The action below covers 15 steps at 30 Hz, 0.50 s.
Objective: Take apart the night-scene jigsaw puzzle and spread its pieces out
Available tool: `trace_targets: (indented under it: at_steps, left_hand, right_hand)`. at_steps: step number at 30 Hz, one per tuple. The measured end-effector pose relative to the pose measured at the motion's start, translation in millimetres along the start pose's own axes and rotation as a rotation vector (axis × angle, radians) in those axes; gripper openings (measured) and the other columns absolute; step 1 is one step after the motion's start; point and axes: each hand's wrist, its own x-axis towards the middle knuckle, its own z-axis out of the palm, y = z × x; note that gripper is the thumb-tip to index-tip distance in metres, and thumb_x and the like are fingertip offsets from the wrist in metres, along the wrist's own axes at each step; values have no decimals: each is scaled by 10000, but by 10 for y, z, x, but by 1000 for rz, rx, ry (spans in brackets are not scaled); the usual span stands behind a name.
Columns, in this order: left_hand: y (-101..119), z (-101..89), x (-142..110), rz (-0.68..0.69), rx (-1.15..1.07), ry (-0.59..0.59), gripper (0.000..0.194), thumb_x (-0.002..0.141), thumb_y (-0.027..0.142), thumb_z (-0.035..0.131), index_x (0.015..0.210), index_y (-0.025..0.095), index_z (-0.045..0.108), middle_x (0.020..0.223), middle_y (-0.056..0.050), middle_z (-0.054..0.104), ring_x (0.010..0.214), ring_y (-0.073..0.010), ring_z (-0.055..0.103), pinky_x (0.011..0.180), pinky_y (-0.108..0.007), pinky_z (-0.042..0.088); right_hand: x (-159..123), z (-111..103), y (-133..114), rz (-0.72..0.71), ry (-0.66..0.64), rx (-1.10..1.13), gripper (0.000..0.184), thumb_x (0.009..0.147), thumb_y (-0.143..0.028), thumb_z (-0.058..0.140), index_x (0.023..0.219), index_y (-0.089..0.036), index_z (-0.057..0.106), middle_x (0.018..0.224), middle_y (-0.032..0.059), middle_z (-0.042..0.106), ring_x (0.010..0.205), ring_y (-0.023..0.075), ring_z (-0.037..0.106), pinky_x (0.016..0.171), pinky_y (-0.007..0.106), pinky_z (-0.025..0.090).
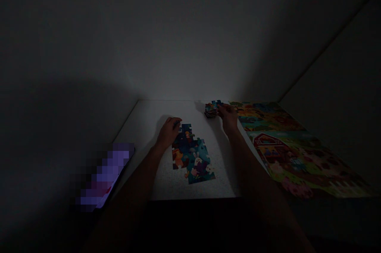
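A partly joined jigsaw puzzle [190,157] in dark blue and teal, with a white rabbit on it, lies flat in the middle of the white speckled table [149,116]. My left hand [169,132] rests curled at its upper left edge, fingertips touching or nearly touching the pieces. Toward the back, my right hand [228,117] reaches a small stack of loose jigsaw pieces [212,110], its fingers closed against the stack. A blue piece sticks up at the top. The dim light hides the finer finger contact.
A large farm picture sheet [285,145] with a red barn lies to the right, running past the table's edge. A pixelated purple object [104,175] lies left of the table. Pale walls rise behind and beside the table.
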Motion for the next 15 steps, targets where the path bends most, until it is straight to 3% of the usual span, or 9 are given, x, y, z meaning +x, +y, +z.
trace_targets:
  at_steps: [8,12,15]
  left_hand:
    - [14,-11,4,-14,-1,30,273,903,128,465,1059,213,674,1070,-55,638,1010,-193,627,961,-346,504]
    - [19,-9,3,-28,-8,36,275,898,137,473,1062,215,679,1049,-55,639,976,-194,634,941,-349,515]
    - [22,-7,-1,-46,-19,48,286,891,137,474,1074,219,677,1054,-55,643,975,-195,637,928,-348,524]
  right_hand:
    - [-39,28,17,-26,-83,-133,560,569,-480,769,1022,-218,571,997,46,653,863,197,650,776,372,568]
    - [-78,33,-22,-44,-142,-249,598,606,-478,749,1116,-199,606,1138,91,664,800,188,643,695,355,560]
    - [-111,22,-40,-49,-177,-378,642,651,-469,714,1220,-192,606,1102,98,688,712,184,614,616,343,531]
